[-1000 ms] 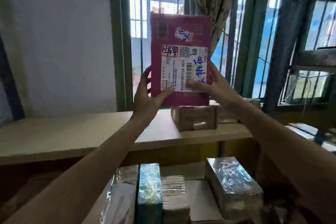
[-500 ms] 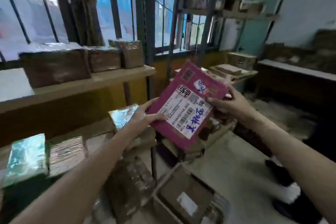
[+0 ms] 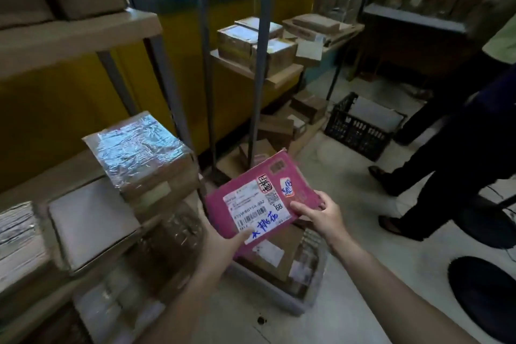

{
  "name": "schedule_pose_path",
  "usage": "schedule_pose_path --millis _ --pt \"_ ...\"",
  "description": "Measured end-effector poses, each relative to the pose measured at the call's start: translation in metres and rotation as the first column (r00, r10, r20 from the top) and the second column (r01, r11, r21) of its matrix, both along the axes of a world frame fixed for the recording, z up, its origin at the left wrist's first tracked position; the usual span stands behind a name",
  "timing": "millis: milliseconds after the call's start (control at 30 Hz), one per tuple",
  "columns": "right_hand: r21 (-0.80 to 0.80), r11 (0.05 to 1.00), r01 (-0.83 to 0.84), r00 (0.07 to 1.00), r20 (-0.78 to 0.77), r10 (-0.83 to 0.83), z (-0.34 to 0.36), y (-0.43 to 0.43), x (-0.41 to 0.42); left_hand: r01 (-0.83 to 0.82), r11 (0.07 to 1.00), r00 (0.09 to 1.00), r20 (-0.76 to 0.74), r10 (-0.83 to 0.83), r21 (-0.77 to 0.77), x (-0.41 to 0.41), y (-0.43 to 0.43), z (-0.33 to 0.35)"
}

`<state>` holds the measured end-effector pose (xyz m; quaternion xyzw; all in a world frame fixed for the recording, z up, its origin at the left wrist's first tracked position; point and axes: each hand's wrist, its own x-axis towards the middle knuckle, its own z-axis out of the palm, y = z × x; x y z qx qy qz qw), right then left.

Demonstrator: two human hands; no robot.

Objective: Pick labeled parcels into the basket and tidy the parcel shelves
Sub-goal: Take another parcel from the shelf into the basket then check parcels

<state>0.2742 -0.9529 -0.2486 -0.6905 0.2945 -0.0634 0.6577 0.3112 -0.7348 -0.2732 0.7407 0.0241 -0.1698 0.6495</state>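
Observation:
I hold a flat pink parcel (image 3: 261, 195) with a white shipping label and blue handwriting, tilted, low over the floor. My left hand (image 3: 220, 248) grips its near lower corner, thumb on the label. My right hand (image 3: 321, 215) grips its right edge. Directly below the parcel sits a light grey basket (image 3: 279, 300) on the floor, with brown boxes and a labelled carton inside. A black plastic crate (image 3: 360, 127) stands farther off on the floor to the right.
Shelves on the left carry taped cardboard boxes (image 3: 142, 153) and a white box (image 3: 89, 218). A metal rack (image 3: 259, 64) behind holds more parcels, some spilled on the floor below. A person's dark-trousered legs (image 3: 435, 153) stand at right. A dark round object (image 3: 485, 293) lies lower right.
My view has swung from the upper shelf and window down to the floor. Both hands have brought the pink parcel down from eye level to just above the grey basket.

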Motion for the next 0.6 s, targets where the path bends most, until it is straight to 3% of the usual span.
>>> schedule_pose_path --millis 133,233,367,467,600 --pt "0.031 0.999 -0.019 0.995 -0.096 0.021 -0.053 0.009 0.015 0.106 0.994 0.989 -0.104 -0.103 0.017 0.006 0.008 -0.059" --pt "-0.035 0.996 -0.079 0.987 -0.141 0.073 -0.103 0.0 0.019 0.068 0.996 0.997 -0.036 -0.066 0.057 0.025 0.01 -0.113" --pt "-0.047 0.99 -0.136 0.984 -0.126 0.129 -0.185 -0.01 0.007 0.164 0.974 0.986 -0.018 -0.164 0.154 0.028 0.001 -0.19" --pt "-0.042 0.959 -0.282 0.941 -0.206 0.268 -0.253 -0.013 -0.005 0.119 0.976 0.991 -0.079 -0.107 0.18 0.029 -0.009 -0.254" --pt "-0.032 0.968 -0.249 0.922 -0.314 0.226 -0.332 -0.031 -0.003 0.068 0.969 0.991 -0.129 -0.037 0.24 0.045 -0.03 -0.326"
